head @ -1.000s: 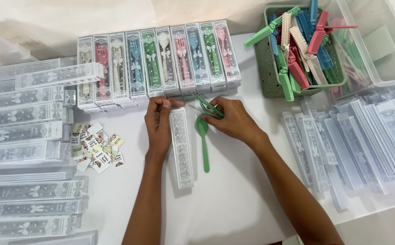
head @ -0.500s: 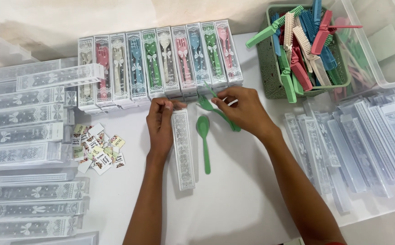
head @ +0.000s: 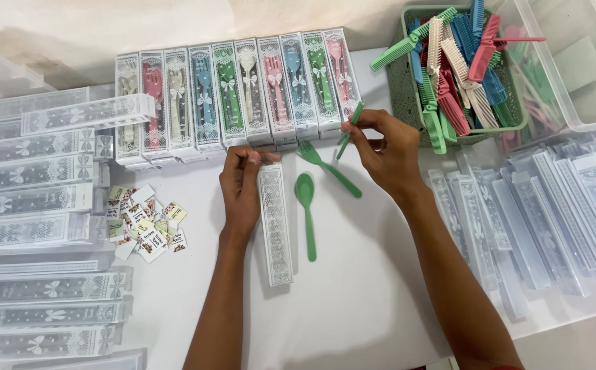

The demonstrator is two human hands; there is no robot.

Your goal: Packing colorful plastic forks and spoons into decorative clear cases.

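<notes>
Table (head: 352, 301) white | left hand (head: 241, 185) grips clear case (head: 275, 223) | right hand (head: 383, 154) pinches green comb (head: 350, 130)

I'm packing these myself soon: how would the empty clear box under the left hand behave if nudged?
The box is thin clear plastic and empty, so it is probably light and would slide easily. Lying flat, it seems unlikely to tip. The left hand pinning its end suggests it shifts readily.

Small printed cards (head: 144, 223) too small to tell; clear bin (head: 572, 68) cut by right edge.
</notes>
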